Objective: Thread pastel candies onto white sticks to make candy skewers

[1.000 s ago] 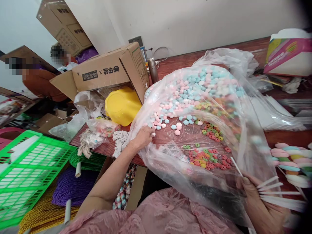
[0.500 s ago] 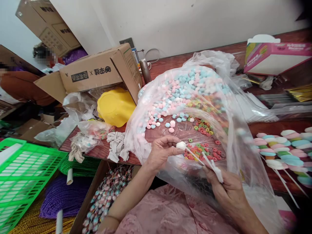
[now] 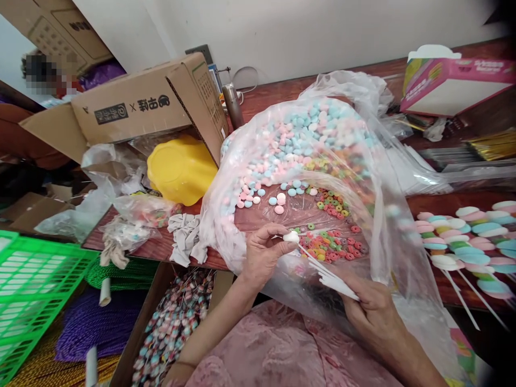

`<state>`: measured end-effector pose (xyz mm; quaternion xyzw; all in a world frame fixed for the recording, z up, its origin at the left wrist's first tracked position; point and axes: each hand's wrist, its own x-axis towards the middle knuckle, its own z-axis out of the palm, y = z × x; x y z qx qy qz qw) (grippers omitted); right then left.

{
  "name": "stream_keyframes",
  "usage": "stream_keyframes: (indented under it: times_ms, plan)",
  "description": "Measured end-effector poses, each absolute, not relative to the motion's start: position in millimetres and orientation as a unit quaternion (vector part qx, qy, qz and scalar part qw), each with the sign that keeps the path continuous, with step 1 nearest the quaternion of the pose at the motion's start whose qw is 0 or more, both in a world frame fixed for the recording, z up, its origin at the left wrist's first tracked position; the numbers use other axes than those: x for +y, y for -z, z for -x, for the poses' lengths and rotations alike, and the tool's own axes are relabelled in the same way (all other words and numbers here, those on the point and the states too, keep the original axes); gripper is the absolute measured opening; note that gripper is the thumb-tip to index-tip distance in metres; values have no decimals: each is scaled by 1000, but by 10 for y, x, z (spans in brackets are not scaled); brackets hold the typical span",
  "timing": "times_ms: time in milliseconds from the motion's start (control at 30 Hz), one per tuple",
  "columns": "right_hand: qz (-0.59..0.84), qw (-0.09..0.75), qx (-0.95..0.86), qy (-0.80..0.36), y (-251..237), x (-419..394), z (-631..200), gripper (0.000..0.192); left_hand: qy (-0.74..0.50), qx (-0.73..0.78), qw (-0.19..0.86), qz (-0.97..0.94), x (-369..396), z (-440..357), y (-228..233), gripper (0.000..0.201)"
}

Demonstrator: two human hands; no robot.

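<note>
Table (image 3: 278,91); left hand (image 3: 261,257) tight on candy (image 3: 290,236)

Plastic bag (image 3: 220,215) gapes beyond the hands (image 3: 262,251), its right fold (image 3: 381,231) blocking.

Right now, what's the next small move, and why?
Probably ease the stick further into the white candy: the left hand pinches the candy, the right hand holds the sticks, and one tip appears to meet it; depth is unclear.

left hand (image 3: 261,253): fingers (image 3: 271,232) pinched | right hand (image 3: 373,309): fingers curled | 2 forearms (image 3: 220,322) angled inward
</note>
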<state>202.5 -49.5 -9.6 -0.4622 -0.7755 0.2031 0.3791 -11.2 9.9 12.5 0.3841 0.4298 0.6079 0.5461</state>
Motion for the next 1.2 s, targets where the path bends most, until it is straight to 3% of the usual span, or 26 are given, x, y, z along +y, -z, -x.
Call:
stream_keyframes:
  times_ms: [133, 333, 667, 767, 933, 1033, 1100, 1200]
  plan:
    - [449, 359, -795, -193, 127, -520, -2073, 56, -603, 445, 488, -448, 95, 128, -78, 24]
    - [469, 322, -807, -160, 61, -528, -2057, 53, -574, 433, 349, -601, 44, 133, -63, 3]
    - [479, 390, -751, -232, 79, -565, -1908, 55, -570, 363, 172, -717, 48, 110, -144, 21]
    - [470, 423, -737, -241, 73, -563, -1826, 51, -588, 379, 206, -685, 42, 61, -159, 21]
    - [457, 447, -719, -272, 39, -569, -1733, 50, -631, 436, 415, -490, 81, -19, -86, 38]
    - [463, 434, -705, -318, 23, -570, -1716, 48, -602, 429, 446, -505, 99, -3, -75, 31]
    - [470, 427, -694, -339, 30, -569, -1712, 42, -585, 426, 365, -586, 73, 31, -85, 26]
    - [477, 428, -679, -359, 68, -573, -1697, 30, -553, 399, 181, -708, -10, 92, -95, 38]
